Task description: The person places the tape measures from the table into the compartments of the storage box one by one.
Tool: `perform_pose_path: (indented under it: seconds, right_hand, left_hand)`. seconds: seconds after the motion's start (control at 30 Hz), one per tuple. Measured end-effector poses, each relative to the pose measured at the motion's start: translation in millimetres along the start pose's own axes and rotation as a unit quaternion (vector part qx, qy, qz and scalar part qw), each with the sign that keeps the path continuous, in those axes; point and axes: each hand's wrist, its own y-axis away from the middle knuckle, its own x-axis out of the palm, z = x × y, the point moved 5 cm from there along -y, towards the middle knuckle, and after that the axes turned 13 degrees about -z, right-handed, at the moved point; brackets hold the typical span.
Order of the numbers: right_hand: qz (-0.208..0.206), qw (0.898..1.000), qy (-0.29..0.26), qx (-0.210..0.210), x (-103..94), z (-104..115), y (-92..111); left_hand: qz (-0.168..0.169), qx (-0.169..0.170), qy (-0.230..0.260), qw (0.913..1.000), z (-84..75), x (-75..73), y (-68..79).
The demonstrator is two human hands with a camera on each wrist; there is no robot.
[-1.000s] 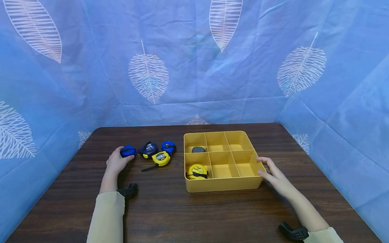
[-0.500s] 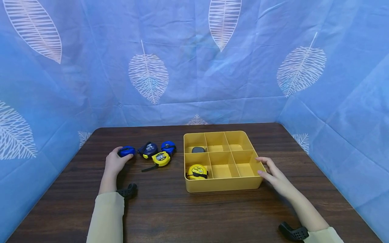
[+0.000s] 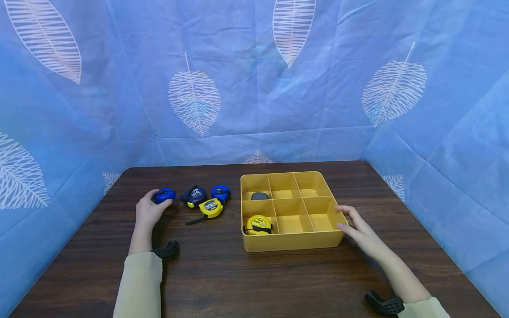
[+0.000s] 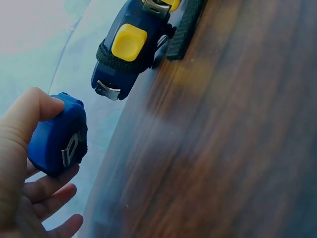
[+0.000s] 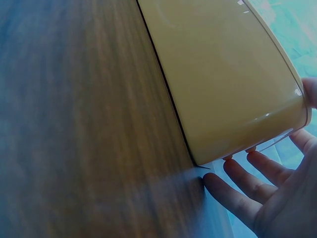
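At the table's left, my left hand [image 3: 149,211] pinches a blue tape measure [image 3: 165,195] between thumb and fingers. The left wrist view shows that tape measure [image 4: 58,136] with the thumb on its top edge and fingers beneath. Just right of it lie a dark blue tape measure [image 3: 195,195], a yellow one [image 3: 211,208] with a black strap, and another blue one [image 3: 220,192]. My right hand [image 3: 359,232] grips the front right corner of a yellow divided box [image 3: 294,242], its thumb at the rim and its fingers along the outer side [image 5: 237,89].
A yellow tape measure [image 3: 258,225] sits in the box's front left compartment. Behind it, a dark grey rounded object [image 3: 260,195] lies in the back left compartment. Blue leaf-patterned cloth [image 3: 254,88] hangs around the dark wooden table [image 3: 214,278].
My left hand has shifted slightly left with the blue tape measure, away from the other tape measures. The right hand and the box have stayed in place.
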Motion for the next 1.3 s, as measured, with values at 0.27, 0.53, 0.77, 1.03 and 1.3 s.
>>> perform_pose_path:
  seconds: [0.27, 0.53, 0.77, 1.03, 1.3]
  right_hand:
    - [-0.002, 1.000, 0.001, 0.000, -0.1, 1, 0]
    - [0.001, 1.000, -0.003, 0.004, 0.6, 4, 1]
    - [0.002, 1.000, 0.002, 0.007, 0.4, 2, 0]
    - [0.001, 1.000, 0.013, 0.003, 0.5, 0, -1]
    - [0.003, 1.000, 0.013, 0.005, 0.0, 2, 0]
  left_hand:
    - [-0.008, 0.009, 0.003, 0.9999, -4.7, -0.6, 0.1]
    - [-0.018, 0.015, 0.022, 0.9995, -12.8, -2.8, 0.7]
    - [-0.018, 0.024, 0.029, 0.9991, -15.4, -2.9, 0.0]
    - [-0.027, 0.035, 0.036, 0.9984, -22.2, -3.7, 0.0]
    - [-0.018, 0.036, 0.063, 0.9972, -33.8, -4.9, 0.9]
